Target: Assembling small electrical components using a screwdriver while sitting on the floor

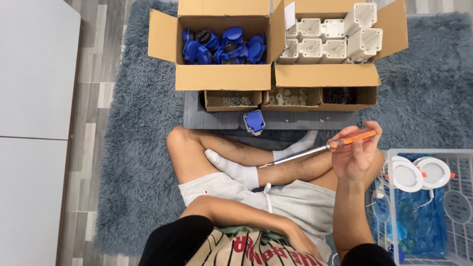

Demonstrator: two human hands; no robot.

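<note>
Shaggy grey-blue rug [138, 148] covers the wood-look floor where we sit cross-legged, looking down at our lap. Our right hand [357, 155] is raised above the right knee, its fingers closed around the orange translucent handle of a long screwdriver [320, 148]; the metal shaft slants down and to the left, its tip ending just above the shin, near the white sock [236, 171]. Our left hand is tucked low by the waist, hidden behind the forearm and the shorts, so we cannot tell whether it is open or closed.

Beyond the screwdriver tip, a small blue plastic socket part [254, 121] rests at the front edge of a dark grey board [207, 118], well apart from the hand. Behind it on the board stand three shallow cardboard trays: one with screws [231, 99], one with small white pieces [288, 97], one with dark pieces [339, 95]. Further back, an open cardboard box of blue plastic parts [224, 45] sits beside an open cardboard box of white plastic housings [332, 42]. At our right, a white wire basket [460, 155] holds round white lamp discs [419, 173].
</note>
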